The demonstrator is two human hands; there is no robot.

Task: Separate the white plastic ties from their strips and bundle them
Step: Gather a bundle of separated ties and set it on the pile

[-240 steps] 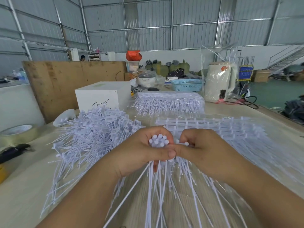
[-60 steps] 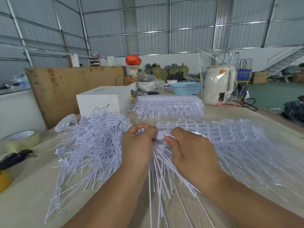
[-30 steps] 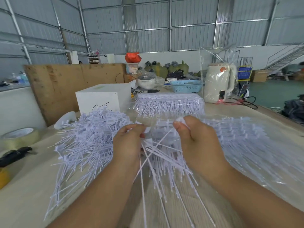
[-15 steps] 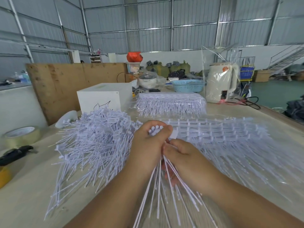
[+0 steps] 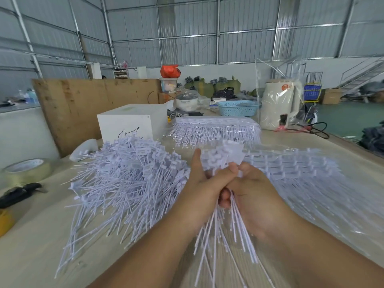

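My left hand (image 5: 202,183) and my right hand (image 5: 255,196) are pressed together at the table's middle, both closed around one bundle of white plastic ties (image 5: 220,159). The ties' heads fan out above my fingers and their thin tails (image 5: 224,233) hang down toward me. To the left lies a big loose pile of separated ties (image 5: 128,175). On the right, ties still joined in strips (image 5: 307,175) lie spread on clear plastic.
A bagged stack of tie strips (image 5: 216,129) sits behind my hands, beside a white box (image 5: 131,123). Tape roll (image 5: 27,169) and a black tool (image 5: 18,193) lie far left. A blue basket (image 5: 236,108) and white kettle (image 5: 278,104) stand at the back.
My hands came apart pulling ties, then closed together again. The bundle's heads now stand higher above my fingers, and my right hand has wrapped under the left around the tails.
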